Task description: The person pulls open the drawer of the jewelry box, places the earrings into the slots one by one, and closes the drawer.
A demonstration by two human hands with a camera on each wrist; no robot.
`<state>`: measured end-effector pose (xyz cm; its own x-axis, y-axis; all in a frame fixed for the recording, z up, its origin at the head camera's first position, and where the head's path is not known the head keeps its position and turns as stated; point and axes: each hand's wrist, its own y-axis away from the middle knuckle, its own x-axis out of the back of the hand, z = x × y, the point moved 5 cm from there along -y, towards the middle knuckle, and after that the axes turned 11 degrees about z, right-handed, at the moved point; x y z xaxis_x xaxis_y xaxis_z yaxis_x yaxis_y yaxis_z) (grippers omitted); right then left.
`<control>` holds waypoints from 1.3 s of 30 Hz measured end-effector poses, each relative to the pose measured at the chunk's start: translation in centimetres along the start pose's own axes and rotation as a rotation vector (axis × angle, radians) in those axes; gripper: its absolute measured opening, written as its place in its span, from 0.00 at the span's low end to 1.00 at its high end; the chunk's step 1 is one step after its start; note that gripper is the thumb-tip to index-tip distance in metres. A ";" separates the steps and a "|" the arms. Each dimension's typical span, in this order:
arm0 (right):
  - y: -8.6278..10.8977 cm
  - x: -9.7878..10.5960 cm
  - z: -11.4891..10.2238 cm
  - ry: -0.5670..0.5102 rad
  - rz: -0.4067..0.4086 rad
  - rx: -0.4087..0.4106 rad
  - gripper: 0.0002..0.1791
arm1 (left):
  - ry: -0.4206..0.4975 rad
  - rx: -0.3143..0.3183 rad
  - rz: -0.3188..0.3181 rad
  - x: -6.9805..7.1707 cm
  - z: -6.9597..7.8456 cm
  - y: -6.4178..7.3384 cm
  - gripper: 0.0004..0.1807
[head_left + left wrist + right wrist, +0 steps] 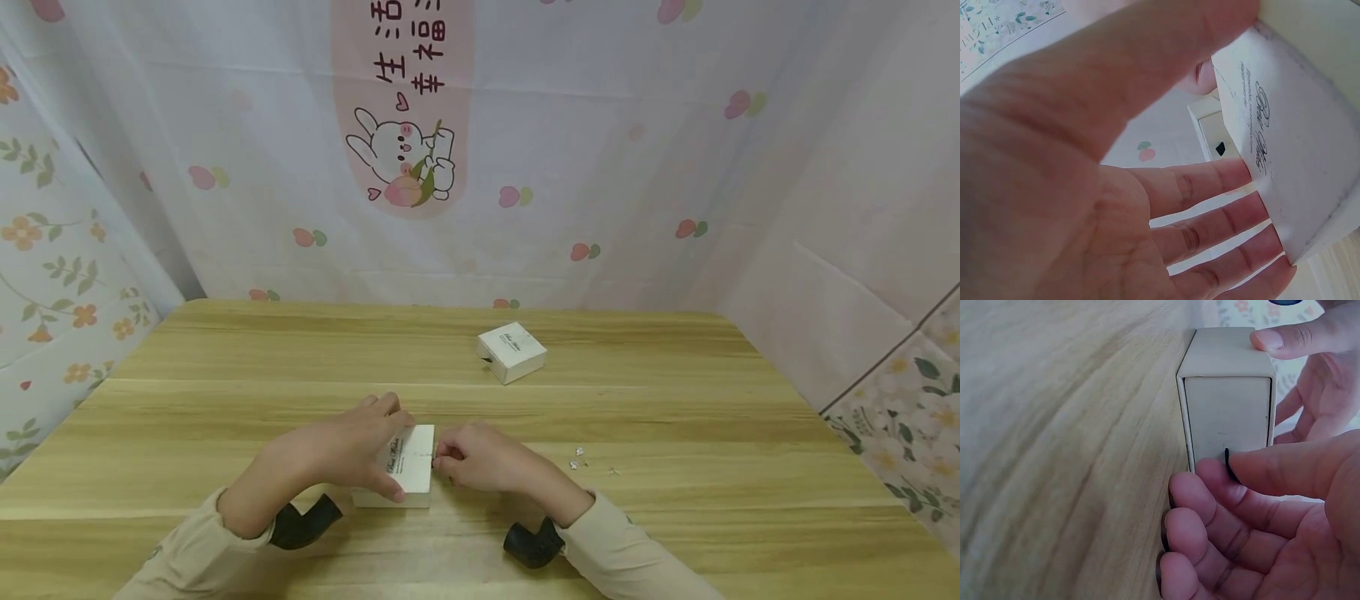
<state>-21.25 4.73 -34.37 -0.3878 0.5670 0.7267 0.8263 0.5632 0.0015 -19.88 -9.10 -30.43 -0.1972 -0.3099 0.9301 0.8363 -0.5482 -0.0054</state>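
Observation:
A small white drawer-style gift box (417,458) with black script lettering lies flat on the wooden table. My left hand (341,446) grips it from the left, thumb along the near edge and fingers at the far side, as the left wrist view of the box (1300,144) also shows. At the box's right end, my right hand (483,457) pinches a short black ribbon tab (1229,464) between thumb and index finger. The drawer front (1225,412) sits within its sleeve in the right wrist view. The other right fingers are curled beside the table surface.
Farther back stands a second white box (513,350) with a dark tab on its left side. Several tiny shiny pieces, looking like stud earrings (576,460), lie to the right of my right hand. A patterned curtain (540,150) hangs behind the table.

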 end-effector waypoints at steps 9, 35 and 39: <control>0.0 0.0 0.1 0.009 -0.004 -0.022 0.08 | 0.005 -0.006 0.000 0.0 0.0 0.0 0.39; 0.1 0.5 0.4 0.136 0.017 -0.051 0.11 | -0.003 -0.011 0.011 0.0 0.0 0.0 0.39; 0.2 0.6 0.4 0.145 0.014 -0.055 0.11 | -0.005 -0.004 0.007 -0.1 0.0 0.0 0.38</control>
<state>-21.51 5.42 -34.22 -0.3161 0.4799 0.8184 0.8542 0.5194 0.0253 -19.86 -9.08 -30.48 -0.1891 -0.3096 0.9319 0.8355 -0.5494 -0.0130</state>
